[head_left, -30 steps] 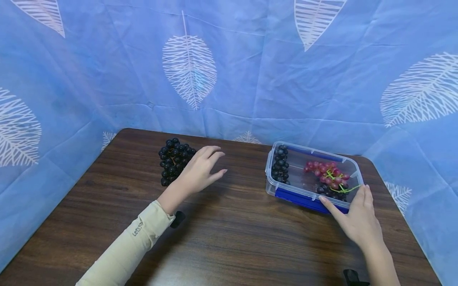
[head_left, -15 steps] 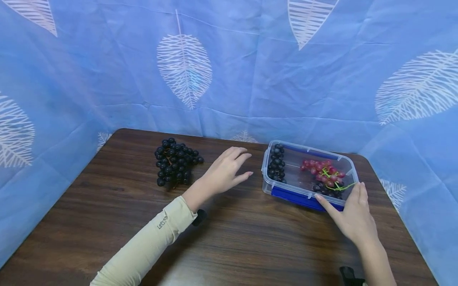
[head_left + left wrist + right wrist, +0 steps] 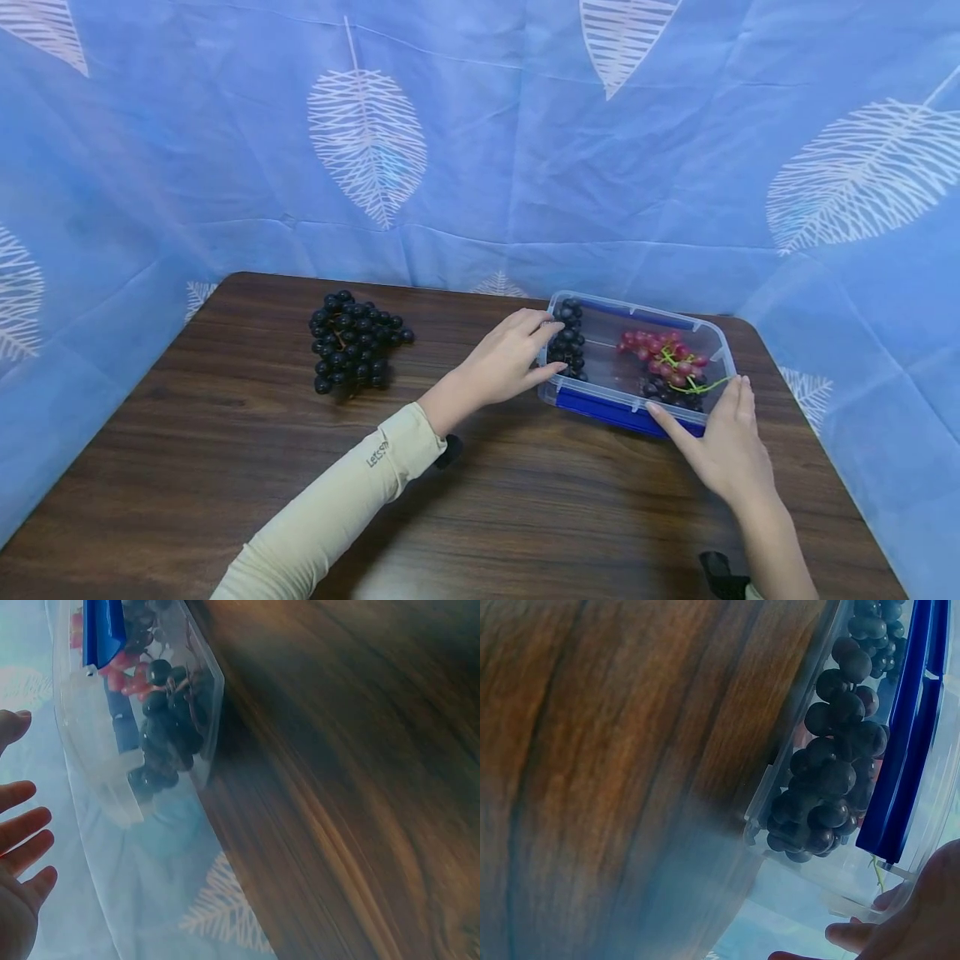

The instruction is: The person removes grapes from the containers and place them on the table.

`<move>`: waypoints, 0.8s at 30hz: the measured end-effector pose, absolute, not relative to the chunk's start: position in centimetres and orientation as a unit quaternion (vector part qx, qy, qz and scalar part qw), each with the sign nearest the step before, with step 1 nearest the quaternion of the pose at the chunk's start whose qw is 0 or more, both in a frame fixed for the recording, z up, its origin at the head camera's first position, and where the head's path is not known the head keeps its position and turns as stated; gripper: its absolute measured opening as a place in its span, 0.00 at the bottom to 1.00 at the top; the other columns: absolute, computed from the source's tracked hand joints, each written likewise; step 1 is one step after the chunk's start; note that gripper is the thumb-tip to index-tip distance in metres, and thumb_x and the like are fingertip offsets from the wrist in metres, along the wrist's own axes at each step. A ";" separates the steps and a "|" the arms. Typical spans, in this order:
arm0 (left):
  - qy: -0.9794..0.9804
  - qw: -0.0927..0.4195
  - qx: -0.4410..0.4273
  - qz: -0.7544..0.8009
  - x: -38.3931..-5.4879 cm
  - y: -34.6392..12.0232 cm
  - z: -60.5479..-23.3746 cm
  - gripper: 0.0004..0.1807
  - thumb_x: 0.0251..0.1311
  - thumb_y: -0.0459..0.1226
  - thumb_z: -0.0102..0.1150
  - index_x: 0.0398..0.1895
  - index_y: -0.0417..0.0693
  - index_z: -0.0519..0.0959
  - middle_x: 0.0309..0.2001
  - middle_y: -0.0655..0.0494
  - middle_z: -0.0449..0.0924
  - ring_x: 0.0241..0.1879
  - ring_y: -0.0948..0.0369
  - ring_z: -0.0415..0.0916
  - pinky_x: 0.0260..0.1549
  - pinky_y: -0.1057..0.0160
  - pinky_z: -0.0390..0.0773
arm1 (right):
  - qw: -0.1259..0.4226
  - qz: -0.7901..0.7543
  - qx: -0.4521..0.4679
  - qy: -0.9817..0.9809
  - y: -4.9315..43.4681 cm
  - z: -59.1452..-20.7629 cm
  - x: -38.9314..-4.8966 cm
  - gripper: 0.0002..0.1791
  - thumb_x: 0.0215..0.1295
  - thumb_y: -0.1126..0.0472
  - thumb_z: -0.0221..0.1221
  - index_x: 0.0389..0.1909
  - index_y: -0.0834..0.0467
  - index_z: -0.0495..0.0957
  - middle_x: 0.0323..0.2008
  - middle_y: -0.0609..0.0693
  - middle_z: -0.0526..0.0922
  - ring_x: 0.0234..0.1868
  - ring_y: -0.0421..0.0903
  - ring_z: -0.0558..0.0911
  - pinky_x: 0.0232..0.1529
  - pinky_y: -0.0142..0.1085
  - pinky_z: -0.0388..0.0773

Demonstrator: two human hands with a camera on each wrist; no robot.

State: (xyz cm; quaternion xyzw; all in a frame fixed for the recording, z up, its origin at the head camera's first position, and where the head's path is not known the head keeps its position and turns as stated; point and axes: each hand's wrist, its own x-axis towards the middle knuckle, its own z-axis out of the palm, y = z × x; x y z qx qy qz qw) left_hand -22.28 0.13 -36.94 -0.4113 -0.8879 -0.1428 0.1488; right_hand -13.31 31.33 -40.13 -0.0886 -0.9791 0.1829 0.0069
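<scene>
A clear plastic food container (image 3: pixel 600 393) with blue latches (image 3: pixel 611 413) stands at the right of the table. Inside lie dark grapes (image 3: pixel 572 346) at its left end, a bunch of red grapes (image 3: pixel 660 350) and more dark grapes beneath it. My right hand (image 3: pixel 727 446) holds the front right corner, thumb at the front rim, fingers along the end; a green stem reaches toward them. My left hand (image 3: pixel 506 354) is at the left end, its fingers overlapping the rim from above. In the left wrist view its fingers (image 3: pixel 26 844) are spread, a gap showing between them and the container.
Another bunch of dark grapes (image 3: pixel 356 342) lies at the left on the brown wooden table (image 3: pixel 187 417). A blue cloth (image 3: pixel 465 150) printed with white leaves hangs along the far edge and the sides. Each wrist wears a black camera.
My left hand has moved right, from over the loose dark grapes to the container's left end. My right hand stays at its corner. The head view has turned slightly right.
</scene>
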 end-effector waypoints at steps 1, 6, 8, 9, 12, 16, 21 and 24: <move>-0.888 0.146 -0.412 -0.140 -22.3 0.4 -36.9 0.31 0.77 0.50 0.60 0.72 0.38 0.74 0.68 0.41 0.76 0.71 0.49 0.72 0.76 0.53 0.65 | 0.008 0.183 -0.088 -0.979 31.3 -40.1 -13.3 0.72 0.71 0.24 0.52 0.76 0.81 0.26 0.77 0.82 0.27 0.78 0.82 0.41 0.59 0.81 0.62; -0.893 0.131 -0.413 -0.119 -22.6 1.8 -36.7 0.33 0.78 0.52 0.57 0.75 0.40 0.71 0.71 0.43 0.74 0.73 0.51 0.70 0.77 0.54 0.62 | 0.011 0.181 -0.086 -0.980 31.3 -40.2 -13.2 0.72 0.72 0.24 0.51 0.76 0.81 0.26 0.77 0.83 0.27 0.77 0.82 0.42 0.59 0.80 0.64; -0.894 0.128 -0.415 -0.113 -22.7 2.4 -36.7 0.34 0.78 0.53 0.57 0.76 0.40 0.71 0.71 0.44 0.74 0.73 0.51 0.70 0.77 0.55 0.63 | 0.009 0.182 -0.088 -0.979 31.2 -40.2 -13.2 0.72 0.72 0.24 0.51 0.76 0.81 0.26 0.77 0.83 0.27 0.78 0.82 0.42 0.59 0.80 0.63; -0.894 0.125 -0.417 -0.109 -22.8 2.7 -36.7 0.34 0.78 0.54 0.57 0.76 0.41 0.70 0.71 0.44 0.74 0.74 0.51 0.69 0.77 0.55 0.63 | 0.009 0.182 -0.089 -0.979 31.2 -40.1 -13.2 0.72 0.72 0.24 0.52 0.76 0.81 0.26 0.77 0.83 0.28 0.77 0.82 0.43 0.59 0.80 0.63; -0.894 0.120 -0.419 -0.101 -23.1 3.6 -36.7 0.35 0.78 0.55 0.56 0.77 0.42 0.69 0.72 0.45 0.73 0.74 0.52 0.69 0.77 0.56 0.63 | 0.004 0.183 -0.093 -0.979 31.1 -40.0 -13.2 0.72 0.71 0.24 0.52 0.77 0.80 0.26 0.78 0.82 0.27 0.78 0.82 0.43 0.60 0.80 0.62; -0.897 0.109 -0.418 -0.090 -23.4 4.8 -36.7 0.36 0.78 0.55 0.55 0.78 0.43 0.68 0.73 0.47 0.73 0.74 0.53 0.69 0.77 0.57 0.64 | -0.002 0.182 -0.096 -0.979 31.0 -39.8 -13.3 0.72 0.71 0.24 0.52 0.77 0.80 0.25 0.78 0.82 0.27 0.78 0.82 0.43 0.61 0.80 0.61; -0.897 0.093 -0.424 -0.078 -23.7 6.4 -36.7 0.36 0.79 0.55 0.55 0.79 0.43 0.67 0.73 0.48 0.72 0.75 0.55 0.68 0.77 0.59 0.62 | -0.003 0.181 -0.096 -0.979 31.0 -39.8 -13.3 0.72 0.71 0.24 0.52 0.76 0.81 0.26 0.77 0.82 0.27 0.78 0.82 0.42 0.61 0.80 0.60; -0.898 0.088 -0.427 -0.068 -23.8 7.4 -36.7 0.36 0.78 0.55 0.55 0.79 0.44 0.67 0.73 0.48 0.72 0.75 0.55 0.68 0.77 0.60 0.62 | 0.000 0.180 -0.097 -0.979 31.0 -39.8 -13.3 0.72 0.71 0.24 0.52 0.76 0.81 0.26 0.77 0.83 0.28 0.77 0.83 0.42 0.60 0.81 0.60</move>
